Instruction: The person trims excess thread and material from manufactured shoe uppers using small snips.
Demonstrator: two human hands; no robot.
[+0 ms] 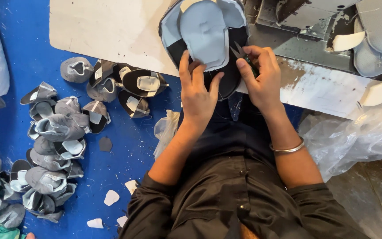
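The scene is bright and evenly lit, with soft diffuse light from above and no hard shadows. Faint shade gathers under the left hand [196, 95] and right hand [261, 79] and along the dark clothing, where detail sinks into black. The clear plastic sheet [354, 137] at right catches pale glare. Focus is fair at centre; the edges soften and bend slightly outward, and fine detail looks smeared by compression.

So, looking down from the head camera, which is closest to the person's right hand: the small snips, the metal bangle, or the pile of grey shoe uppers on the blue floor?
1. Small snips: held in the right hand.
2. Metal bangle: on the same arm's wrist, just below.
3. Pile of grey shoe uppers: far left on the blue floor.
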